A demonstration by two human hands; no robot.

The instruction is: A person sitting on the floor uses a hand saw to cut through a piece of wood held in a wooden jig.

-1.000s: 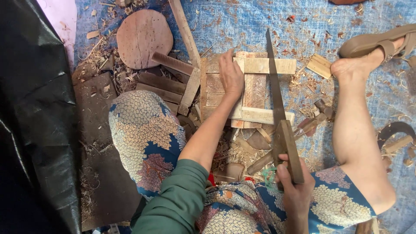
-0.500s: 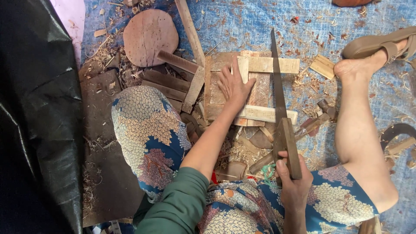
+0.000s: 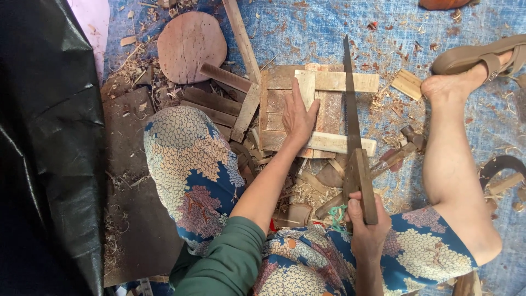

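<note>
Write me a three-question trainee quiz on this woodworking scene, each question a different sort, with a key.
1. True or false: the left hand lies flat on the slatted wooden panel.
2. What does the right hand grip? A) a hammer B) a long-bladed knife C) a brush
3. Fill in: the round wooden disc lies on the blue ____.

Key
1. True.
2. B, the long-bladed knife, held by its wooden handle, blade pointing away across the panel's right side.
3. Tarp, strewn with wood shavings.

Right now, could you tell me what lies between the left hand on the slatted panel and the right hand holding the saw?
In the head view, between the left hand and the right hand lie the panel's lower pale crosspiece, loose offcuts and shavings.
</note>
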